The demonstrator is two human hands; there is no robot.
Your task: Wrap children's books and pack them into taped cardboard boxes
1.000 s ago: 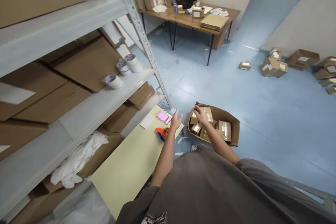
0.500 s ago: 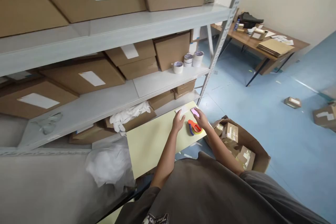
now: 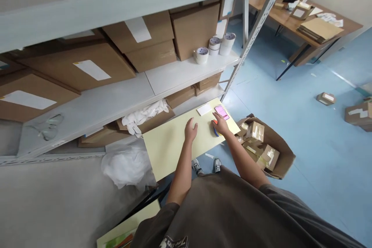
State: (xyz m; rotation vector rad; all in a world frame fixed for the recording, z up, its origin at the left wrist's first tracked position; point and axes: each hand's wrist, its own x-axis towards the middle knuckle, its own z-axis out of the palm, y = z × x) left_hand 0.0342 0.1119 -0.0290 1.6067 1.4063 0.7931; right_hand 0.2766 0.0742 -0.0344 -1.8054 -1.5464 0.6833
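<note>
My left hand (image 3: 190, 130) hovers over the pale yellow tabletop (image 3: 170, 145), fingers apart and holding nothing. Over to the right, my right hand (image 3: 221, 124) is above an orange and blue hand-held tape dispenser (image 3: 215, 130), which it partly covers. The thumb and fingers of that hand are spread; whether they touch the dispenser I cannot tell. Just beyond the right hand lies a phone with a pink screen (image 3: 222, 112). A flat white pad or card (image 3: 204, 109) rests on the tabletop to the left of the phone.
Metal shelving (image 3: 186, 73) with cardboard boxes and tape rolls (image 3: 201, 55) runs along the far side. An open carton (image 3: 280, 151) of small boxes stands on the floor at right. White plastic bags (image 3: 124, 166) sit left of the tabletop. A wooden table (image 3: 348, 27) stands farther back.
My right hand has come away from the phone, which now lies on the tabletop, and is over the tape dispenser. My left hand has drawn back from the white pad. The view has tilted down.
</note>
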